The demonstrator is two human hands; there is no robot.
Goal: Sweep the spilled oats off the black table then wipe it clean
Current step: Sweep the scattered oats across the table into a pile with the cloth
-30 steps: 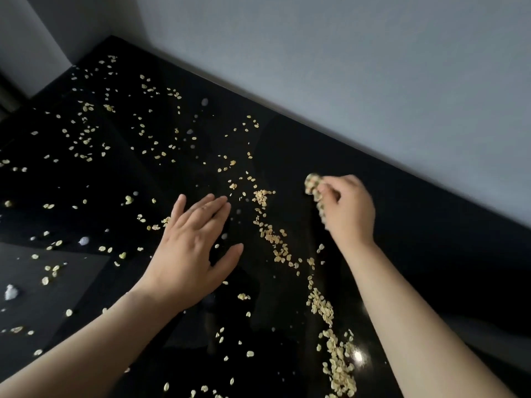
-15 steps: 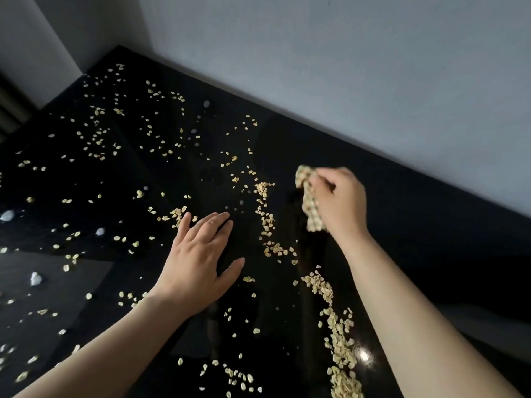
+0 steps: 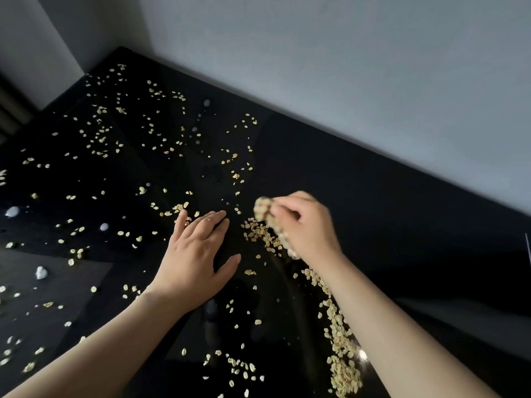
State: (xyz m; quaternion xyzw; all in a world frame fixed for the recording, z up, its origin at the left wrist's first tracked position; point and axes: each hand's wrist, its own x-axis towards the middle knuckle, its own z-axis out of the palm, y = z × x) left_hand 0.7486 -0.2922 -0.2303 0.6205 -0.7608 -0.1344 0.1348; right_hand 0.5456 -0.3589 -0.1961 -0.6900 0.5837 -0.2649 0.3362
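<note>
While the left hand (image 3: 195, 254) lies flat (fingers straight), the right hand (image 3: 301, 225) clutches oats (image 3: 261, 209) just beside it.

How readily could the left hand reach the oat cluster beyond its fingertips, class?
Probably yes: the left hand is open, and only a little bare black table separates it from the oat cluster.

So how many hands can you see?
2. The left hand is spread flat over the black table among the oats; the right hand, to its right, grips a pale wad, too blurred to identify. No others show.
</note>
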